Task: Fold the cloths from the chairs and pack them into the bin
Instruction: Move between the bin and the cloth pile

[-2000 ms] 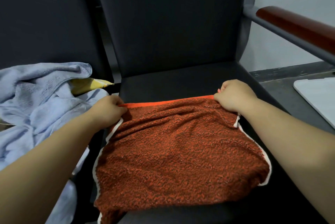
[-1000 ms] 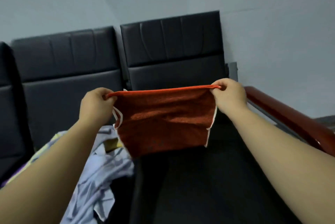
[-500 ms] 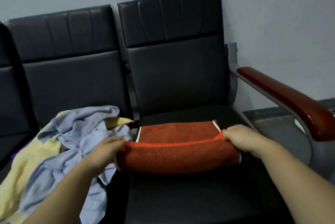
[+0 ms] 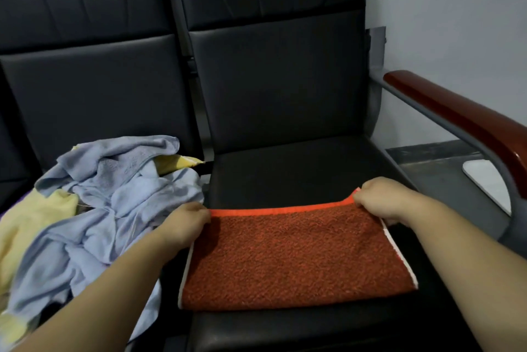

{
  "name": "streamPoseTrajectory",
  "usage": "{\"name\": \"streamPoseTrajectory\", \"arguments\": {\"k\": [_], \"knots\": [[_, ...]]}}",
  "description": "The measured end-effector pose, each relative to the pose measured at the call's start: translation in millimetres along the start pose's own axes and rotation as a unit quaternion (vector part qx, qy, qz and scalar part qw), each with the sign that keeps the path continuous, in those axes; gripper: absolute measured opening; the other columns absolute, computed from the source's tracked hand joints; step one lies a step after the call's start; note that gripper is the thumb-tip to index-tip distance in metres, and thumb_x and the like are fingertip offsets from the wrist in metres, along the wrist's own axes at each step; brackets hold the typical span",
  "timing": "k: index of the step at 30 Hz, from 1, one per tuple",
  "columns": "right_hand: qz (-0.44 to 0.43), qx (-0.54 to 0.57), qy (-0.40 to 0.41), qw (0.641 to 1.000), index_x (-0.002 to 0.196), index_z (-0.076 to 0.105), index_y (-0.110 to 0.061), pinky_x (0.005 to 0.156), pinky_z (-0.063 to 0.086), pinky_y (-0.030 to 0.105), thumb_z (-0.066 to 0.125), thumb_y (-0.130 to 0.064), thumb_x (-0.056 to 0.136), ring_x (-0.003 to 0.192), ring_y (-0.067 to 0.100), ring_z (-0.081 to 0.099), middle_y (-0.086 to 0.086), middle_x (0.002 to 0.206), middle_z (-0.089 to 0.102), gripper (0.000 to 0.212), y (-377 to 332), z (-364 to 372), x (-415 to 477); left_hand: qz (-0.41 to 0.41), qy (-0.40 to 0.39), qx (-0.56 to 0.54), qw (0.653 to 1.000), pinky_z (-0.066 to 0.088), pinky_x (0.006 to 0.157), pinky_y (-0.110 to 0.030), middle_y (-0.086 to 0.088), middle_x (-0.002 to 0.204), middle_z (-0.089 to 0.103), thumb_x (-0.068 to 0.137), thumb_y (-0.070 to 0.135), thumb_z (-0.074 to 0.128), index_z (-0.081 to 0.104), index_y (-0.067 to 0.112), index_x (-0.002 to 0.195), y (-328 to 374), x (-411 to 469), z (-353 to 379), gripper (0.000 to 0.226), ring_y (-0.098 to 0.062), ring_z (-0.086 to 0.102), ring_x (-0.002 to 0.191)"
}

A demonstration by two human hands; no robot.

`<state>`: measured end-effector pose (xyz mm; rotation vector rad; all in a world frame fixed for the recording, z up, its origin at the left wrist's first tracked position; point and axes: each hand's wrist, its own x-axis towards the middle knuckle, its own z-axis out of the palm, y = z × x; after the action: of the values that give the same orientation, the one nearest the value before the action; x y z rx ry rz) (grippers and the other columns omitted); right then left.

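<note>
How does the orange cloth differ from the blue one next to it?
The orange cloth lies flat and folded on the right chair; the blue cloth sits crumpled in a heap on the left chair. The left hand and right hand pinch the orange cloth's far corners; no hand holds the blue cloth. Both lie on black chairs.

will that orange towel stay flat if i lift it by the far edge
Probably flops: the orange towel bends up where the right hand pinches its corner. Likely light, as the left hand also needs only a pinch. Its nubby weave should resist sliding on the seat.
</note>
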<state>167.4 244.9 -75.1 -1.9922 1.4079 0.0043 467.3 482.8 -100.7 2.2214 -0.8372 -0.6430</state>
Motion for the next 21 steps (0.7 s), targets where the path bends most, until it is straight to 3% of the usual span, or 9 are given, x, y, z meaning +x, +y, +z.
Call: {"name": "streamPoseTrajectory", "arguments": {"k": [3, 6, 9, 12, 15, 17, 19, 21], "knots": [[0.000, -0.078, 0.013, 0.997, 0.082, 0.067, -0.010, 0.056, 0.043, 0.026, 0.058, -0.025, 0.094, 0.069, 0.026, 0.065, 0.012, 0.081, 0.068, 0.021, -2, -1, -1, 0.006, 0.032, 0.065, 0.997, 0.042, 0.061, -0.035, -0.011, 0.067, 0.061, 0.091, 0.010, 0.057, 0.062, -0.001, 0.076, -3, 6, 7, 0.019, -0.023, 0.055, 0.064], [0.002, -0.138, 0.015, 0.990, 0.079, 0.066, -0.012, 0.059, 0.042, 0.028, 0.061, -0.023, 0.091, 0.074, 0.025, 0.066, 0.010, 0.082, 0.069, 0.017, 0, 0, 1, 0.013, 0.056, 0.112, 0.992, 0.042, 0.062, -0.035, -0.014, 0.075, 0.067, 0.091, 0.012, 0.060, 0.062, 0.001, 0.080, -2, 8, 12, 0.016, -0.027, 0.061, 0.070], [0.006, -0.163, 0.010, 0.987, 0.081, 0.066, -0.014, 0.063, 0.044, 0.029, 0.064, -0.026, 0.091, 0.079, 0.024, 0.066, 0.008, 0.085, 0.069, 0.016, 4, 3, 5, 0.028, 0.061, 0.146, 0.987, 0.033, 0.057, -0.034, -0.008, 0.070, 0.061, 0.091, 0.011, 0.061, 0.052, 0.010, 0.072, -3, 10, 15, 0.022, -0.024, 0.056, 0.068], [0.003, -0.183, 0.015, 0.983, 0.088, 0.065, -0.014, 0.063, 0.044, 0.029, 0.069, -0.034, 0.090, 0.082, 0.023, 0.064, 0.006, 0.090, 0.068, 0.021, 7, 2, 6, 0.048, 0.070, 0.176, 0.981, 0.031, 0.060, -0.035, -0.004, 0.071, 0.055, 0.089, 0.014, 0.063, 0.044, 0.014, 0.075, -1, 6, 19, 0.023, -0.026, 0.054, 0.072], [-0.027, -0.189, 0.098, 0.977, 0.095, 0.061, -0.021, 0.074, 0.051, 0.033, 0.076, -0.038, 0.083, 0.092, 0.026, 0.063, 0.003, 0.099, 0.062, 0.025, 1, -1, 0, 0.087, 0.134, 0.204, 0.966, 0.044, 0.074, -0.039, -0.008, 0.095, 0.054, 0.081, 0.018, 0.068, 0.049, 0.013, 0.097, 7, 0, 21, 0.025, -0.031, 0.054, 0.089], [-0.103, -0.141, 0.148, 0.973, 0.086, 0.060, -0.027, 0.077, 0.052, 0.033, 0.079, -0.033, 0.079, 0.091, 0.024, 0.062, -0.001, 0.098, 0.062, 0.021, -7, 3, -5, 0.134, 0.158, 0.210, 0.955, 0.047, 0.081, -0.042, -0.005, 0.102, 0.052, 0.078, 0.023, 0.069, 0.049, 0.018, 0.103, 21, -8, 25, 0.032, -0.030, 0.055, 0.095], [-0.176, -0.102, 0.084, 0.975, 0.079, 0.063, -0.029, 0.071, 0.048, 0.028, 0.081, -0.029, 0.079, 0.082, 0.016, 0.063, -0.009, 0.087, 0.066, 0.018, -17, 13, -12, 0.189, 0.083, 0.157, 0.966, 0.050, 0.078, -0.040, 0.002, 0.093, 0.059, 0.082, 0.022, 0.068, 0.046, 0.026, 0.099, 36, -20, 34, 0.028, -0.024, 0.060, 0.088], [-0.205, -0.128, -0.025, 0.970, 0.079, 0.068, -0.032, 0.075, 0.049, 0.026, 0.080, -0.030, 0.080, 0.082, 0.007, 0.063, -0.012, 0.086, 0.066, 0.012, -23, 27, -19, 0.220, -0.061, 0.125, 0.965, 0.050, 0.078, -0.036, 0.008, 0.087, 0.062, 0.090, 0.023, 0.067, 0.045, 0.028, 0.097, 45, -36, 47, 0.024, -0.017, 0.062, 0.083]]}}
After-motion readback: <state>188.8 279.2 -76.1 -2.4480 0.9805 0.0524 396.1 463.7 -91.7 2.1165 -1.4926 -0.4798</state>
